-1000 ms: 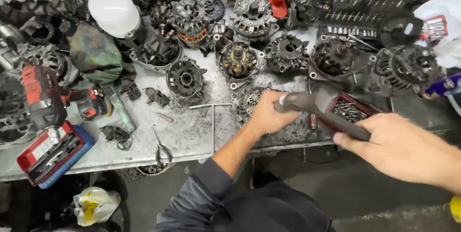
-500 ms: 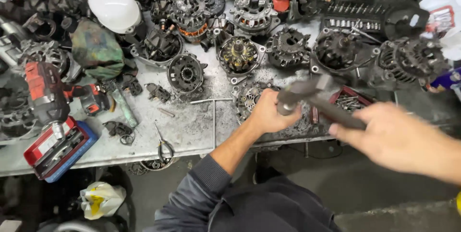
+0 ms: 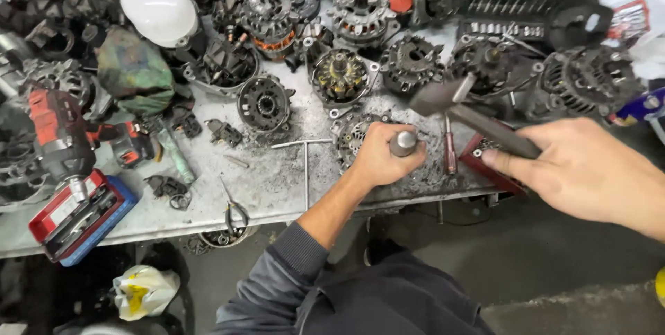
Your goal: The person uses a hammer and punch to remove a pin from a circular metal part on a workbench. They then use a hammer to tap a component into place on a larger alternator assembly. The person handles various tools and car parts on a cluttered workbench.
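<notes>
A short grey steel cylinder, a punch or drift by the look of it (image 3: 403, 143), stands upright near the front edge of the worktop (image 3: 277, 189), planted on a round, grimy alternator part (image 3: 353, 134) that's mostly hidden under the grip. The left hand (image 3: 379, 155) is wrapped tight around that cylinder, fingers curled closed, only the rounded top poking out. Just above and to the right, a dark metal hammer (image 3: 471, 113) hangs tilted in the air, its head (image 3: 438, 97) just above and to the right of the cylinder's top, not touching it. The right hand (image 3: 582, 169) grips the handle's lower end, fingers folded round it.

Right beside the work lies a red-handled screwdriver (image 3: 450, 151), and a red tray of small parts (image 3: 488, 158) sits half under the hammer handle. A thin steel T-handle wrench (image 3: 305, 162) lies to the left. Further out, black and grey alternator housings crowd the back of the worktop, one with copper windings (image 3: 339, 75). Far left, a red and black cordless impact wrench (image 3: 59, 134), a red and blue case (image 3: 80, 217), and a white hard hat (image 3: 158, 9) up top.
</notes>
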